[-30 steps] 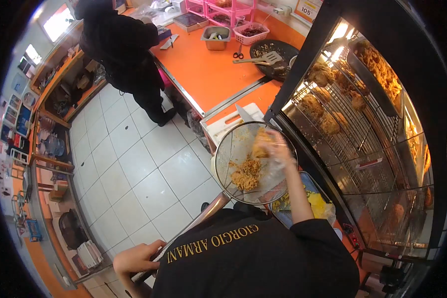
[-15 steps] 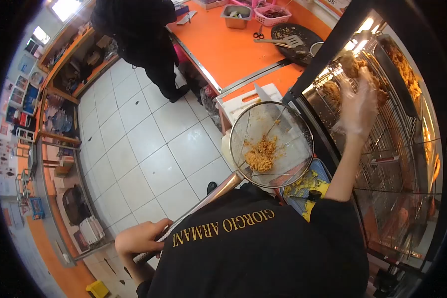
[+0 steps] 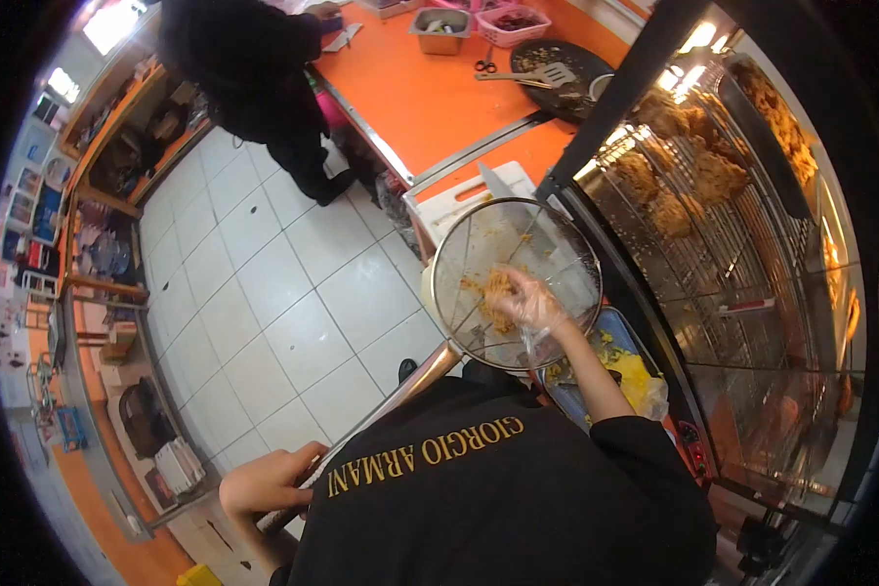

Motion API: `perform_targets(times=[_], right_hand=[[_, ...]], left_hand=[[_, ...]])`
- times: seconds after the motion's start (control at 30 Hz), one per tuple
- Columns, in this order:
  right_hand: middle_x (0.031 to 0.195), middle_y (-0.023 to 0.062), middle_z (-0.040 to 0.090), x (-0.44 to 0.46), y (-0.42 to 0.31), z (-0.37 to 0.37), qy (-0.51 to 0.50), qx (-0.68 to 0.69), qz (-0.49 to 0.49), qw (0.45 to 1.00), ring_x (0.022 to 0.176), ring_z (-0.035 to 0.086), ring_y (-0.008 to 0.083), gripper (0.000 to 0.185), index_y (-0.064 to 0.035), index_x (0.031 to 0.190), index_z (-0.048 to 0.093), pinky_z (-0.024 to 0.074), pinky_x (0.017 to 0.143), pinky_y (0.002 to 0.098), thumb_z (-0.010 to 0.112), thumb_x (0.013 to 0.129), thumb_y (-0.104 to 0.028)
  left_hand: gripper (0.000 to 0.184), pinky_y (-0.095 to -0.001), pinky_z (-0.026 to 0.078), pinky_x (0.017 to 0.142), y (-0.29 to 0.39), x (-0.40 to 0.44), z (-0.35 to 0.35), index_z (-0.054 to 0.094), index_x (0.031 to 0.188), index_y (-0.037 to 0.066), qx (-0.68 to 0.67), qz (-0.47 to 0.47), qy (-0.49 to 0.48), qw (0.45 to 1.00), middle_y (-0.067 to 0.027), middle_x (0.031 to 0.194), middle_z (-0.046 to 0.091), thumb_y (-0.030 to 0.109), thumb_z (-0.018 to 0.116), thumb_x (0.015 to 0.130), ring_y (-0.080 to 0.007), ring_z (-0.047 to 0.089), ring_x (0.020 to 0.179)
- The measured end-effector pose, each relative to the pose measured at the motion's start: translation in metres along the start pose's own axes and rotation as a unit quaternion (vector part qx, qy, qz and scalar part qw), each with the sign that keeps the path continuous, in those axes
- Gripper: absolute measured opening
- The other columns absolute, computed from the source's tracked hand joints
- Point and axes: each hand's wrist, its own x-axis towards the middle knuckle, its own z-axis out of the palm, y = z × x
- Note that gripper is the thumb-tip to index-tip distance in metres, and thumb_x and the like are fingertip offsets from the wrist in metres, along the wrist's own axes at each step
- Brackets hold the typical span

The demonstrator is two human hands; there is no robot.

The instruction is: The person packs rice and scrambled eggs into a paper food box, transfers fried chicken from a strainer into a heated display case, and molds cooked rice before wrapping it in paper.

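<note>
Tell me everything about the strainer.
The strainer is round, with see-through mesh, a thin, metal-looking rim and a long handle, held in the left hand. It faces up, beside the glass cabinet. Golden crumbs lie on the mesh, and the gloved right hand reaches into them. A white board shows beyond its rim.

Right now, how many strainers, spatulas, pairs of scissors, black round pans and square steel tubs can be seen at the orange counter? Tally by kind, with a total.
Strainer: 1
Spatula: 1
Pair of scissors: 1
Black round pan: 1
Square steel tub: 1
Total: 5
</note>
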Motion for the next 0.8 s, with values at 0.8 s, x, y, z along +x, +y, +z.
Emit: perform_targets(times=[0.8], right_hand=[[0.115,0.0148,0.052,-0.047,-0.053,-0.154,0.687,0.521,-0.032,0.505,0.085,0.053,0.0254,0.041,-0.0095,0.11,0.051,0.0448,0.059,0.0385,0.053,0.08,-0.037]], left_hand=[[0.051,-0.0371,0.043,0.055,-0.011,0.0,0.005,0.04,0.119,0.004,0.004,-0.002,0.032,0.999,-0.0171,0.066,0.059,0.028,0.062,0.08,-0.0309,0.058,0.059]])
